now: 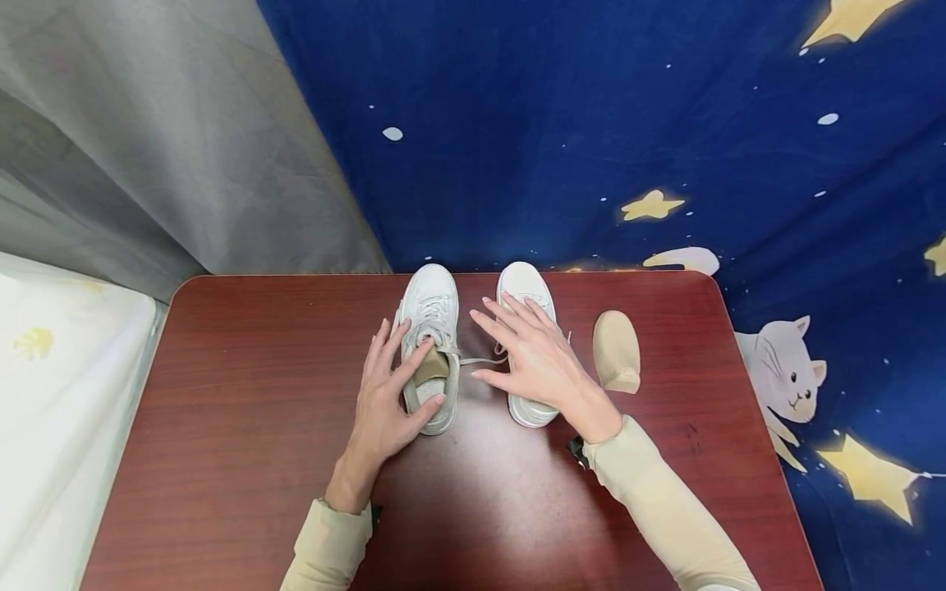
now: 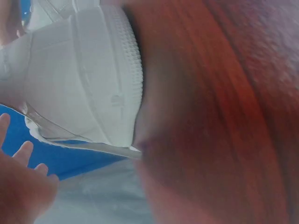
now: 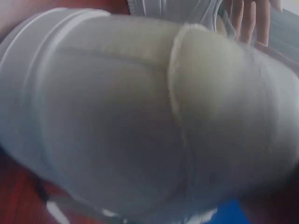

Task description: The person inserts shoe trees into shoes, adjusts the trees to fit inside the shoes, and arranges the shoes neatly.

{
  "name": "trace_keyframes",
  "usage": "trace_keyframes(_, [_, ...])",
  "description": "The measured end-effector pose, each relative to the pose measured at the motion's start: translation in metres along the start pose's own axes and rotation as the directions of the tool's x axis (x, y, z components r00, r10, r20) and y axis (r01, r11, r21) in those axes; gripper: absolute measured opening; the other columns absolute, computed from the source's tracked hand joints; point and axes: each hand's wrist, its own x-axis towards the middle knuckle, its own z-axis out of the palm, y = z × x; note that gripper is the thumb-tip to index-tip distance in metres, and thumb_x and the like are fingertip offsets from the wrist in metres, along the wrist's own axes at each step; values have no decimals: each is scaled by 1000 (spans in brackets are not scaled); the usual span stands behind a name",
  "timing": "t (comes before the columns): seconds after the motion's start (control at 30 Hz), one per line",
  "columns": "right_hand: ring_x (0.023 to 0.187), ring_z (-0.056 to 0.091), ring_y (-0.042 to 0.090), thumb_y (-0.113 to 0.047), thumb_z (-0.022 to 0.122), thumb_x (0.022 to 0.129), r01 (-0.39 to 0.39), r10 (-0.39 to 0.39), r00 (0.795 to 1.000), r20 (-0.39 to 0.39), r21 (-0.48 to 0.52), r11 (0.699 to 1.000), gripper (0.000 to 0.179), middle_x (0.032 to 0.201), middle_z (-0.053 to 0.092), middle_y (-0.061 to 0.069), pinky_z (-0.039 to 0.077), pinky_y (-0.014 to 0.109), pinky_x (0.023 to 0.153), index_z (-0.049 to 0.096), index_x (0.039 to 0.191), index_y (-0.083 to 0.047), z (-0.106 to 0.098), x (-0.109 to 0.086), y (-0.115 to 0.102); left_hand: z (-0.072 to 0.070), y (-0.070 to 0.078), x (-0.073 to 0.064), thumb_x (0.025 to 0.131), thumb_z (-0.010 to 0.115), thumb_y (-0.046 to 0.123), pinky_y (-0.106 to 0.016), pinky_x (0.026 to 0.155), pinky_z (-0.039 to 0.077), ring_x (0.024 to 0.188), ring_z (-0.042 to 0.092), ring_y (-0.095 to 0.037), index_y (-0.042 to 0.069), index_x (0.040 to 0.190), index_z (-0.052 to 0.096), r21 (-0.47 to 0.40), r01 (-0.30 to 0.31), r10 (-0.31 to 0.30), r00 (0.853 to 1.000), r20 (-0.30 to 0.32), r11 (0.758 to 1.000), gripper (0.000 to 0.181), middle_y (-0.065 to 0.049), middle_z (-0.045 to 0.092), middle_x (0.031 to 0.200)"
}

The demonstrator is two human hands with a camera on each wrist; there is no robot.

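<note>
Two white lace-up sneakers stand side by side near the far edge of the table, toes pointing away. My left hand [image 1: 386,402], fingers spread, is over the left sneaker [image 1: 431,287]; its olive tongue lining and grey laces show. Whether the fingers touch the shoe I cannot tell. My right hand [image 1: 543,361] spreads over the right sneaker [image 1: 525,279] and hides most of its middle. A loose lace [image 1: 480,361] lies between the shoes. The left wrist view shows a white heel [image 2: 88,79] close up, and a blurred heel [image 3: 117,107] fills the right wrist view.
A flat beige oval piece [image 1: 617,349] with a narrower near end lies right of the right sneaker. The reddish-brown table [image 1: 244,427] extends on both sides. Behind it hang a grey curtain [image 1: 222,164] and a blue star-patterned cloth [image 1: 517,148]. White cloth [image 1: 52,427] is at the left.
</note>
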Motion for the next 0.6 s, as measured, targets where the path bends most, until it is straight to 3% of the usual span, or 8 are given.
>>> trace_keyframes(0.23, [145, 33, 31, -64, 67, 83, -14, 14, 1000, -9, -9, 1000, 84, 154, 43, 7, 21, 51, 118, 44, 151, -21, -5, -11, 10, 1, 9, 2, 79, 72, 50, -62, 113, 21, 146, 21, -43, 17, 149, 47, -14, 15, -13, 995, 96, 1000, 81, -15, 24, 162])
trace_keyframes(0.43, [145, 32, 31, -64, 67, 82, -26, 26, 1000, -7, -11, 1000, 86, 153, 44, 8, 22, 52, 117, 42, 152, -21, -6, -14, 16, 2, 14, 3, 77, 72, 50, -63, 109, 28, 148, 22, -32, 21, 151, 43, -21, 35, -32, 992, 122, 999, 85, -12, 21, 163])
trace_keyframes(0.6, [144, 34, 31, -63, 67, 82, -23, 23, 1000, -11, -27, 999, 89, 154, 42, 9, 22, 52, 117, 38, 155, -20, -9, -18, 22, 5, 19, 5, 76, 74, 48, -63, 108, 30, 149, 21, -29, 17, 151, 43, -26, 32, -28, 991, 134, 999, 87, -12, 21, 163])
